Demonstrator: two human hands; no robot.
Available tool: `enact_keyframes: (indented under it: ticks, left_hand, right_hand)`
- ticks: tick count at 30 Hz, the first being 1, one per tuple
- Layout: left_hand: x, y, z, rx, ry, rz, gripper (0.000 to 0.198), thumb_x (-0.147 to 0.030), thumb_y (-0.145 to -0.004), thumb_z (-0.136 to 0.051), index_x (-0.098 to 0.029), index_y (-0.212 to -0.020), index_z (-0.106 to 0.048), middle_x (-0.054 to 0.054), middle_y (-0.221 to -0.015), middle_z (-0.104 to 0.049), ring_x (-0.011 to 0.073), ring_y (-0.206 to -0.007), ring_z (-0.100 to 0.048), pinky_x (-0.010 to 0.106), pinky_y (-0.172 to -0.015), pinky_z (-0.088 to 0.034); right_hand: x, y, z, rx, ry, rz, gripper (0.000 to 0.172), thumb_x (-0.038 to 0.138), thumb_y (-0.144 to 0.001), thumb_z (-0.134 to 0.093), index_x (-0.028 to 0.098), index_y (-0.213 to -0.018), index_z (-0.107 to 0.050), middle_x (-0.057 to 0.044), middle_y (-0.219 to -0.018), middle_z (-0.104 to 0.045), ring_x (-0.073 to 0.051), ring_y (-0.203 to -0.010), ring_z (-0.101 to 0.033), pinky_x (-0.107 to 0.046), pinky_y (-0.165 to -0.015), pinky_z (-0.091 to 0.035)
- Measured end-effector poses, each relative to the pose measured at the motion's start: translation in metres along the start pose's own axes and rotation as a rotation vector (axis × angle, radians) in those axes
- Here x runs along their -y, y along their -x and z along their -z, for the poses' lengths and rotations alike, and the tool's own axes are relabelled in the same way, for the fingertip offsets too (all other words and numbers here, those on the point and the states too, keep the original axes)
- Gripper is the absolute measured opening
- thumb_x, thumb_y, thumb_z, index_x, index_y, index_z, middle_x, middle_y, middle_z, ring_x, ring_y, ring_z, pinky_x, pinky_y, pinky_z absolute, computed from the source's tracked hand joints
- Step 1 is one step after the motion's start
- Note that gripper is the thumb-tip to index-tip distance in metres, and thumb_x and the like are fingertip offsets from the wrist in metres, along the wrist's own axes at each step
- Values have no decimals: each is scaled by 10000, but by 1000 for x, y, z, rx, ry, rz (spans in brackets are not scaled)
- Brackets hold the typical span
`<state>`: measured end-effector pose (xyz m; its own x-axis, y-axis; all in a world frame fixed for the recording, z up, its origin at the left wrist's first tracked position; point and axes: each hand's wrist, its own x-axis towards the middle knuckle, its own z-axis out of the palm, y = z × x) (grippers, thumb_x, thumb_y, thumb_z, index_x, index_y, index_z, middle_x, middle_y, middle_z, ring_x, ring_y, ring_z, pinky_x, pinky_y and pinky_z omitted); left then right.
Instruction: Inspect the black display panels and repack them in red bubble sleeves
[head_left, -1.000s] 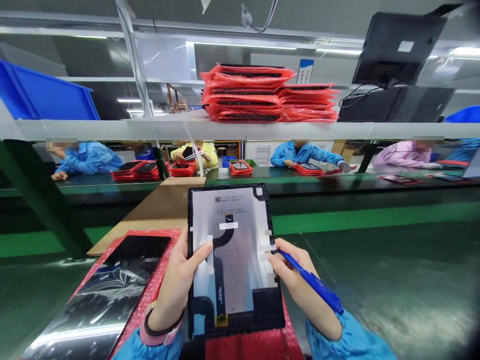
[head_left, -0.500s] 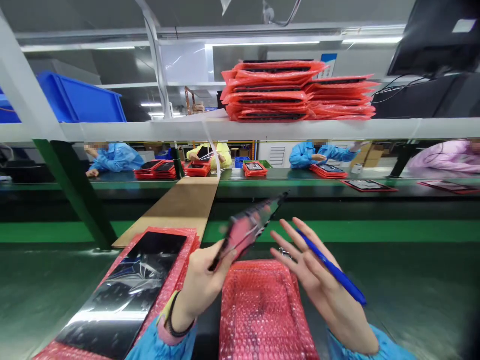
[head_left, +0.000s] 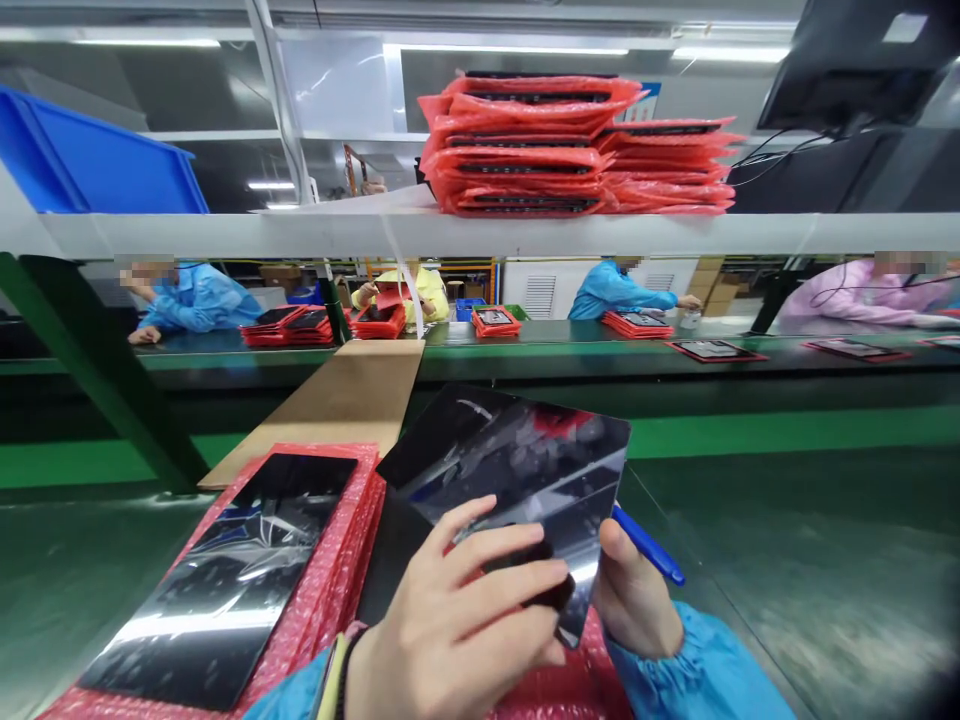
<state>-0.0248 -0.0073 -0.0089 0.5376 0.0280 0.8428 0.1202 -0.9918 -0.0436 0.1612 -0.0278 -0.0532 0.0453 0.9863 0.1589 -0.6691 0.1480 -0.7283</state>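
In front of me a glossy black tablet screen [head_left: 517, 450] is tilted up, its face towards me. My right hand [head_left: 637, 590] grips its right edge, thumb at the front, the other fingers mostly hidden behind. A blue pen [head_left: 649, 545] sticks out from that hand. Across the lower part of the glass lies my left hand [head_left: 472, 600], fingers spread and touching the surface. Beneath both hands, largely covered, is a red bubble-wrap bag [head_left: 559, 690]. To the left, another black screen [head_left: 225, 580] rests on stacked red bubble-wrap bags [head_left: 330, 590].
A brown board [head_left: 322, 405] bridges towards the far bench. Overhead, a white shelf [head_left: 300, 236] carries piled red bags [head_left: 517, 150] and a blue bin [head_left: 97, 160]. Several people sit opposite; one wears a blue sleeve [head_left: 221, 295]. A green post [head_left: 97, 370] stands at left.
The screen has turned from edge-on to facing me. My right hand, earlier apart from it, now grips its edge. My left hand has shifted onto the glass with fingers spread.
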Motion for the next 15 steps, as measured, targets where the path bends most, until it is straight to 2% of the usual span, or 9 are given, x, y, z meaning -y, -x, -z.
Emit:
enact_keyframes:
  ticks: [1, 3, 5, 7, 9, 11, 13, 15]
  left_hand:
    - [-4, 1, 0, -30, 49, 65, 69, -175, -847, -670, -189, -909, -698, 35, -999, -777, 223, -1037, -691, 425, -1053, -462]
    - [-7, 5, -1, -129, 144, 245, 173, -83, -818, -661, -223, -906, -711, 32, -961, -779, 231, -972, -709, 401, -960, -523]
    - [-4, 10, -1, -260, 197, 426, 216, -64, -801, -660, -252, -896, -711, 30, -900, -769, 226, -893, -712, 354, -843, -554]
    - [4, 12, -1, -335, 208, 614, 148, -106, -821, -651, -250, -824, -689, 17, -771, -733, 181, -732, -693, 281, -695, -547]
    - [14, 11, 1, -278, 323, 841, 88, -220, -868, -624, -232, -783, -643, -8, -612, -661, 125, -512, -607, 222, -512, -487]
    - [23, 8, 2, -206, 536, 1046, 153, -336, -902, -579, -224, -798, -586, -30, -528, -614, 98, -390, -525, 190, -399, -411]
    - [30, 6, 3, -243, 711, 1149, 194, -397, -904, -569, -223, -824, -539, -36, -527, -620, 100, -411, -553, 179, -427, -441]
    - [34, 5, 3, -342, 825, 1206, 211, -410, -888, -595, -221, -834, -520, -32, -563, -640, 112, -513, -621, 201, -550, -521]
  right_hand:
    - [1, 1, 0, -1, 44, -13, 623, 485, -611, -853, 297, -1161, -628, -65, -1089, -744, -312, -1000, -695, -485, -914, -520]
    - [3, 5, 0, -31, 135, -13, 695, 511, -588, -858, 316, -1208, -609, -65, -1097, -745, -332, -1051, -677, -498, -946, -502]
    - [7, 8, 1, -67, 197, 10, 740, 533, -578, -855, 326, -1242, -602, -66, -1082, -751, -339, -1058, -676, -494, -961, -495]
    - [10, 11, 2, -73, 218, 36, 777, 583, -580, -831, 323, -1273, -597, -75, -1081, -751, -351, -1051, -679, -506, -959, -497]
    - [14, 12, 3, -52, 232, 37, 819, 654, -578, -792, 318, -1296, -591, -82, -1071, -753, -369, -1055, -675, -533, -941, -506]
    - [19, 12, 5, -31, 272, 39, 839, 715, -562, -758, 322, -1287, -605, -80, -1028, -763, -382, -1074, -664, -545, -927, -515]
    - [21, 11, 6, -30, 335, 71, 808, 762, -558, -718, 324, -1234, -649, -79, -966, -771, -392, -1103, -648, -541, -930, -518]
    - [21, 9, 8, -55, 440, 151, 744, 807, -606, -634, 322, -1167, -693, -83, -921, -774, -397, -1090, -656, -542, -904, -535]
